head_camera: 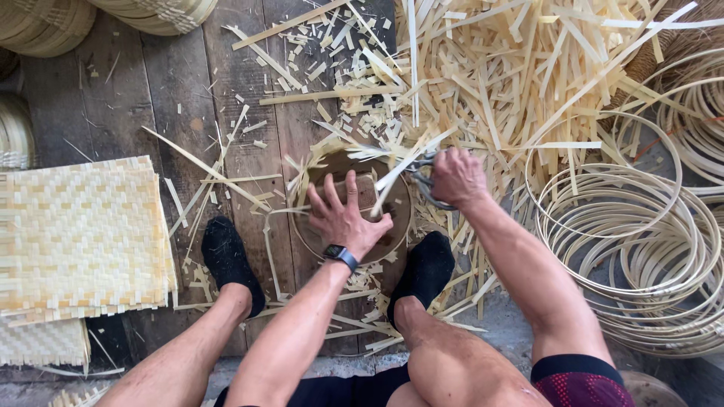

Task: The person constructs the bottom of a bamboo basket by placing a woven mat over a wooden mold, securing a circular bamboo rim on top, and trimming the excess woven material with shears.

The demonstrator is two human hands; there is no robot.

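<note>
Bamboo is everywhere on this plank floor (113, 105), and the person sits in the middle of it with a round woven basket (400, 218) held between two black-socked feet (226, 256). The left hand (343, 218) lies flat with fingers spread, pressing a small wooden block (363, 193) down inside the basket; it grips nothing, only bears down. The right hand (456, 177) is closed around the handles of a pair of scissors (422, 181) at the basket's far rim, where loose strip ends (400, 162) stick out past the edge; I cannot tell how far apart the blades stand.

To my eye, a clean trim here wants the block kept firmly down so the weave doesn't lift, the blades kept close along the rim, and the left fingers kept well inside, clear of the cut. The feet should hold the basket steady.

Offcut strips (513, 68) are heaped behind, bamboo hoops (633, 249) coil to the right, and woven mats (83, 234) are stacked at the left.
</note>
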